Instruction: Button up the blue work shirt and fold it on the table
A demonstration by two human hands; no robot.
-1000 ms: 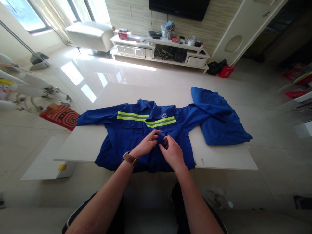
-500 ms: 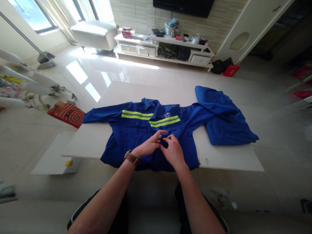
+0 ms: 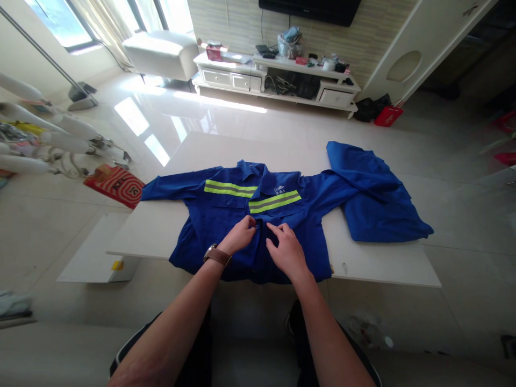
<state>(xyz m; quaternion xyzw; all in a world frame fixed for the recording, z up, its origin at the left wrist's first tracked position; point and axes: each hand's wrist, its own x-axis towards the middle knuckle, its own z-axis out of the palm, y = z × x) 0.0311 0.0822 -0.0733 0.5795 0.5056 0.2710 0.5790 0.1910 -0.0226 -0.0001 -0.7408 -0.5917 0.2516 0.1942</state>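
A blue jacket lies front side up on a white table, right in front of the person. Its collar is at 12 o'clock. Two bright yellow-green stripes go across its chest.

The left hand, with a brown watch on its wrist, pinches the jacket's front edge right by a small button. The right hand is close by, on the 3 o'clock side of the left one. Its thumb and pointing finger are spread apart. I can't tell if they touch the cloth. A bit of dark blue cloth shows between the two hands.

From the middle of the jacket, one sleeve goes out toward 10 o'clock and gets to the table's edge, near a red paper bag. The other sleeve goes toward 2 o'clock, onto a heap of blue cloth. Farther off, a white cabinet stands at 12 o'clock and a pale seat at 11 o'clock.
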